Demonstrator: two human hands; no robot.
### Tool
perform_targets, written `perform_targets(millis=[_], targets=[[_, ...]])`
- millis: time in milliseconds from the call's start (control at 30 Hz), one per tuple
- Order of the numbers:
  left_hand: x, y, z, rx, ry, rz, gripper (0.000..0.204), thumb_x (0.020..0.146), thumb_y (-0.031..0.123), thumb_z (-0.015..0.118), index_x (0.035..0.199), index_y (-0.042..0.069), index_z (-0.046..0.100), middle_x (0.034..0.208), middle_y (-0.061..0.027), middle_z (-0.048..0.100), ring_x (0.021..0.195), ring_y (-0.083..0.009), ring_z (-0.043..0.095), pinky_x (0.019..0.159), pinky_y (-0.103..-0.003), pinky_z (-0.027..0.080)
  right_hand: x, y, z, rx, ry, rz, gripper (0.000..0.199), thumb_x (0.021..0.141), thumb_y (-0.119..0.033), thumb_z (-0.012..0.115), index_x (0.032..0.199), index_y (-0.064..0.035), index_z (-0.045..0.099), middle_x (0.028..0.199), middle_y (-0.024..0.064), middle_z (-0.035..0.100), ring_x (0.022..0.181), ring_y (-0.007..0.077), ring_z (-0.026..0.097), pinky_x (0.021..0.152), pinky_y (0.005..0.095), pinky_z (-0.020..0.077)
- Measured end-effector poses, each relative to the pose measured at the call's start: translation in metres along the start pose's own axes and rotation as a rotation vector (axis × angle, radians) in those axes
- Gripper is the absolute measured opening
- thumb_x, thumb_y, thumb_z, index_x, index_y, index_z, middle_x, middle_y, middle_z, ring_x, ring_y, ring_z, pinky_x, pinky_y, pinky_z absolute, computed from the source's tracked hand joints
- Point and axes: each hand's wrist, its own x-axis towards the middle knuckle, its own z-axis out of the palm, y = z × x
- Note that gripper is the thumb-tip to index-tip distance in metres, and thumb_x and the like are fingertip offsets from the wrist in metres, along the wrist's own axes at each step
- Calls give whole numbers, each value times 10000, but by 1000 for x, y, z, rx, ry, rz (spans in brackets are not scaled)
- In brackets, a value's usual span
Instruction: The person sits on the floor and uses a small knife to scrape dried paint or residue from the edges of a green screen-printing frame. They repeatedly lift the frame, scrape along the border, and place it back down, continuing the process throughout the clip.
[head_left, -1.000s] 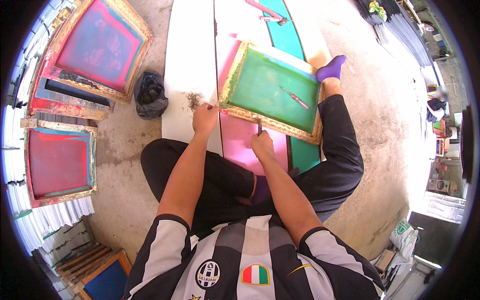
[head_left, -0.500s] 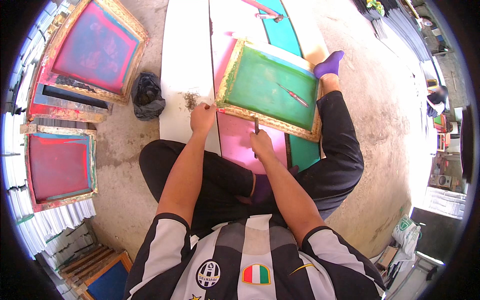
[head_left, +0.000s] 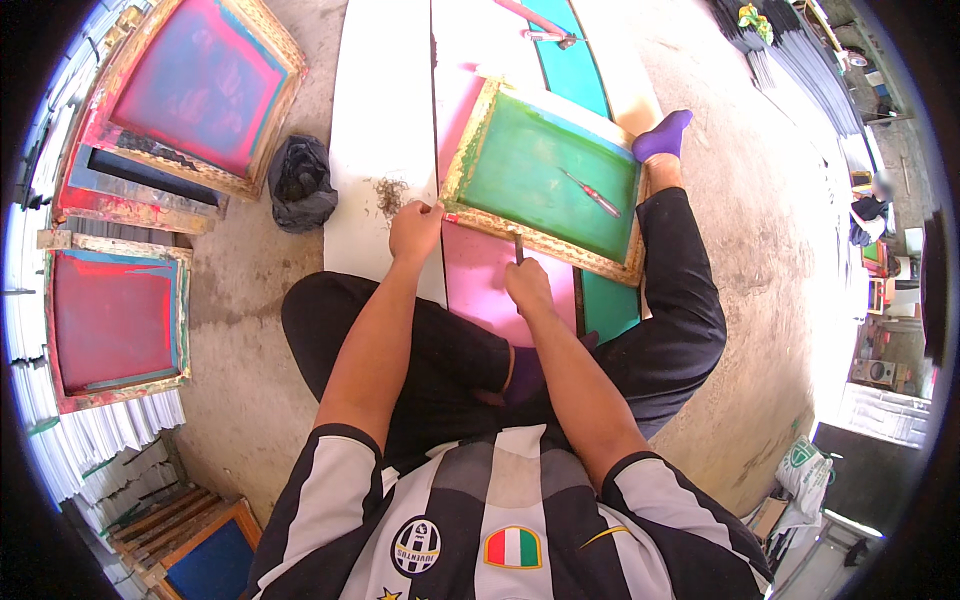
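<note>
A wooden-framed screen with green mesh lies tilted in front of me, its far right corner by my purple-socked foot. My left hand is pinched at the frame's near left corner; whatever is between the fingertips is too small to make out. Just below the near wooden edge, my right hand grips a dark, narrow bar-shaped tool, its top end close to the wood. On the mesh rests a thin screwdriver with a reddish handle. A scatter of small dark bits lies beyond my left hand.
Under the screen are white, pink and teal boards. Left of them stands a crumpled black plastic bag. More framed screens lean at the left, over stacked sheets. A red-handled tool lies at the far end. Another person is far right.
The whole view has shifted slightly. My left hand stays at the frame's corner, and my right hand keeps its grip on the dark tool near the edge. The screen and screwdriver lie as before.
</note>
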Motion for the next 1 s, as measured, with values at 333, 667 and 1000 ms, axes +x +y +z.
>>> perform_targets(millis=[333, 667, 1000], targets=[[2, 3, 3, 56, -30, -29, 406, 901, 425, 652, 953, 34, 747, 947, -168, 751, 918, -353, 715, 808, -460, 548, -1, -2, -8, -186, 33, -61, 417, 942, -234, 498, 1183, 85, 616, 1183, 341, 662, 1131, 466, 656, 979, 525, 521], [-1, 5, 2, 56, -44, -25, 418, 899, 433, 651, 956, 29, 745, 920, -177, 750, 916, -356, 717, 810, -457, 548, -5, -6, -4, -177, 121, -21, 395, 945, -228, 510, 1172, 65, 644, 1178, 314, 676, 1128, 448, 666, 979, 527, 527], [-1, 0, 5, 91, -17, 14, 436, 897, 428, 661, 959, 5, 748, 930, -184, 748, 903, -365, 718, 807, -450, 548, 5, 6, 7, 42, 63, 17, 381, 933, -261, 534, 1131, 40, 657, 1071, 279, 709, 1007, 432, 703, 901, 519, 555]])
